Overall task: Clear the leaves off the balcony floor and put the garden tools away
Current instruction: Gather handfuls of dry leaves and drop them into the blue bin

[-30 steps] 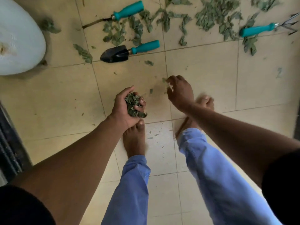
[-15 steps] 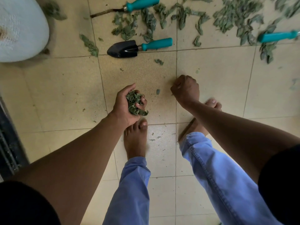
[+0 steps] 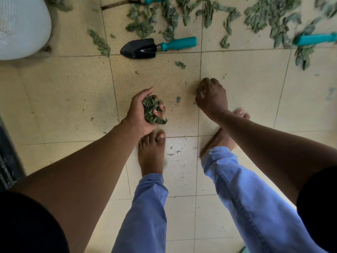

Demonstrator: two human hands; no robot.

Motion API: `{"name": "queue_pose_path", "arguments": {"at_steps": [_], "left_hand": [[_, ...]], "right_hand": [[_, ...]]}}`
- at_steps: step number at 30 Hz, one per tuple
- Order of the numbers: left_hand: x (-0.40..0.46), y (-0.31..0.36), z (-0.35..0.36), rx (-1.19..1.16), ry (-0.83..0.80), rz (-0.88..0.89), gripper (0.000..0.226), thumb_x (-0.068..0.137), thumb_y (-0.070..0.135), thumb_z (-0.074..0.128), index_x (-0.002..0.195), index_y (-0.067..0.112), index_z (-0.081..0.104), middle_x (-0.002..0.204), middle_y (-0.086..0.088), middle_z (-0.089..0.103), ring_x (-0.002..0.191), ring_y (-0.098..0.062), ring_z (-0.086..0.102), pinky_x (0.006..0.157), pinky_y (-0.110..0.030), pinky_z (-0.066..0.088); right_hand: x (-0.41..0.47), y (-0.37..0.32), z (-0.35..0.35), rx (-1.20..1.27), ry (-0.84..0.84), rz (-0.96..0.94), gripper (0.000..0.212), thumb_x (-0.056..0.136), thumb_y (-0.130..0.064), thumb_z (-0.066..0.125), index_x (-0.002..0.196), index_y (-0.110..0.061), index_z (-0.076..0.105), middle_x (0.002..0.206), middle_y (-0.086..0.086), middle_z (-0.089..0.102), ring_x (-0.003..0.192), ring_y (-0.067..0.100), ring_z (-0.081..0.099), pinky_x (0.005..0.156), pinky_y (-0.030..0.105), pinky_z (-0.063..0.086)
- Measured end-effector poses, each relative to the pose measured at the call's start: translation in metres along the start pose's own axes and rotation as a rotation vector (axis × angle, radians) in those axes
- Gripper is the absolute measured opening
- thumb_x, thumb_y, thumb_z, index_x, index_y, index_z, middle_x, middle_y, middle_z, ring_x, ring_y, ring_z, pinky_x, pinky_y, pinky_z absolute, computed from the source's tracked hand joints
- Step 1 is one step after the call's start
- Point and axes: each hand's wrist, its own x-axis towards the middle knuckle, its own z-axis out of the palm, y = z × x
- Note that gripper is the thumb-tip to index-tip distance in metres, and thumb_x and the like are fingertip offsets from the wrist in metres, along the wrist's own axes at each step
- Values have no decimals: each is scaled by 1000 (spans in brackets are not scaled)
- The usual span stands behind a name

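My left hand (image 3: 141, 111) grips a clump of green leaves (image 3: 152, 111) just above my left foot. My right hand (image 3: 211, 96) is curled low over the tiles and pinches a small leaf at its fingertips. Many loose leaves (image 3: 264, 15) lie scattered across the far tiles. A black trowel with a teal handle (image 3: 156, 47) lies on the floor ahead of my hands. A second teal-handled tool (image 3: 145, 0) sits at the top edge, and a third teal handle (image 3: 315, 39) shows at the right, blurred.
A white rounded container (image 3: 20, 28) stands at the top left. A dark grille or door track (image 3: 7, 157) runs along the left edge. My bare feet and blue trouser legs fill the lower middle. Small leaf bits (image 3: 179, 64) dot the beige tiles.
My right hand went from open fingers to a curled pinch on a small leaf at the floor. The view shifted, so tools and leaves sit lower in frame. My left hand kept its clump.
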Motion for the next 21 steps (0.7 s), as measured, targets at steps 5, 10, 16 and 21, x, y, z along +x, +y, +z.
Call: {"name": "queue_pose_path", "arguments": {"at_steps": [5,10,16,21], "left_hand": [[0,-3,-13,-7,-40,-26,33,92,38,67,68,18,58,74,-2,53,62,-11,54,39,-12,34],[0,-3,-18,3,-45,-42,32,90,39,69,68,18,57,74,-2,53,62,-11,54,40,-13,35],[0,-2,-24,6,-41,-48,31,88,38,71,68,18,58,76,-2,53,63,-11,54,40,-13,34],[-1,-1,-25,15,-42,-51,33,89,39,70,68,18,58,76,-2,53,64,-11,55,40,-13,35]], "right_hand": [[1,0,1,-12,-2,-4,13,92,-16,66,104,-13,62,102,7,63,83,22,56,68,31,44],[3,-2,-2,-15,8,-3,10,92,-12,60,98,-13,67,97,6,65,81,22,60,68,34,51],[4,-5,-12,-59,42,-3,9,92,-16,61,96,-13,68,97,5,65,81,22,59,65,33,50],[-18,2,-10,-67,-59,-94,7,88,-18,66,92,-12,66,95,7,64,80,25,59,63,34,51]]}}
